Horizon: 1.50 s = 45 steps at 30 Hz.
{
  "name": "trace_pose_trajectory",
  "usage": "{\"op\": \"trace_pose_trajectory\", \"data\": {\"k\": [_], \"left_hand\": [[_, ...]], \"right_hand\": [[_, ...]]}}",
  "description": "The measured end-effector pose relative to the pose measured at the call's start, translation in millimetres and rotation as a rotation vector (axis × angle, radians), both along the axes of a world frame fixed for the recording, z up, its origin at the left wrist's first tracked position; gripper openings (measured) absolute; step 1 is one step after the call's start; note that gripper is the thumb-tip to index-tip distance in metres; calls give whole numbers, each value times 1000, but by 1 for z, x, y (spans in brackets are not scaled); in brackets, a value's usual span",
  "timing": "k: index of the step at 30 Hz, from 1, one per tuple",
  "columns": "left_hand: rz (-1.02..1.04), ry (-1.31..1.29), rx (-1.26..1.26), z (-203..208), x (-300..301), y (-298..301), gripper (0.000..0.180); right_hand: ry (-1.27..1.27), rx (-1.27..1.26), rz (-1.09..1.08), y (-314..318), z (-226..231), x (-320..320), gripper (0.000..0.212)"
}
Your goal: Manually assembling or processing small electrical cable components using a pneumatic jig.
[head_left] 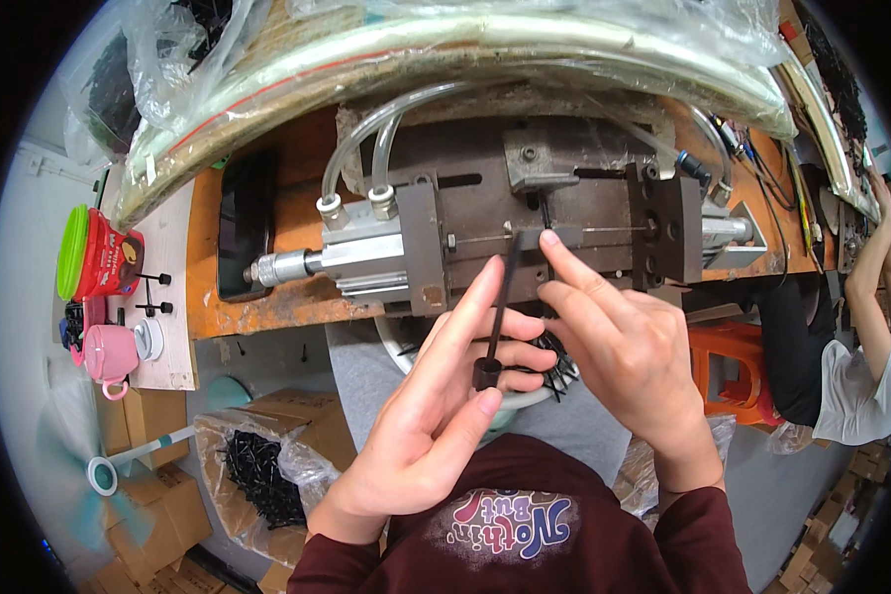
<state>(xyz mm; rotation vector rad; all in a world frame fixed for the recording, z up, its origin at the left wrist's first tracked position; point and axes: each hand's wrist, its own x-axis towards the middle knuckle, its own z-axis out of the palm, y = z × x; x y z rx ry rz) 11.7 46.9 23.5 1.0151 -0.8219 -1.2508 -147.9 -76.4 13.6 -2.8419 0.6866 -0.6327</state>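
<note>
My left hand point(421, 426), palm turned up, holds a thin black plastic rod point(501, 307) with a round cup-shaped end point(486, 373) by the thumb. The rod slants up toward the fixture. My right hand point(619, 346) has its index finger stretched out, the tip touching a small dark block point(567, 237) at the middle of the fixture; its other fingers are bent and its thumb is mostly hidden. The dark metal fixture point(589, 203) has a silver cylinder point(366, 262) on its left and another silver cylinder point(728, 231) on its right. A bracket point(527, 163) stands behind the block.
Clear hoses point(361, 144) arch over the orange bench point(208, 297). A black phone point(246, 228) lies at left, beyond it a red tub point(114, 252) and pink cup point(109, 353). Black parts point(262, 475) fill a lined box below. A fan point(102, 475) stands left; another person point(861, 386) sits right.
</note>
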Motion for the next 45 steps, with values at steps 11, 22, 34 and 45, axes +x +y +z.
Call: {"op": "trace_pose_trajectory", "data": {"k": [11, 22, 34, 45], "left_hand": [[301, -758, -216, 6, 16, 3, 37], [280, -1337, -425, -30, -7, -43, 27], [287, -1457, -419, -29, -8, -49, 25], [270, -1439, -422, -29, -7, -48, 25]], "right_hand": [[-79, -14, 28, -33, 67, 8, 31], [523, -678, -3, -230, 106, 74, 66], [406, -634, 121, -206, 114, 62, 21], [-148, 15, 44, -231, 131, 25, 20]]}}
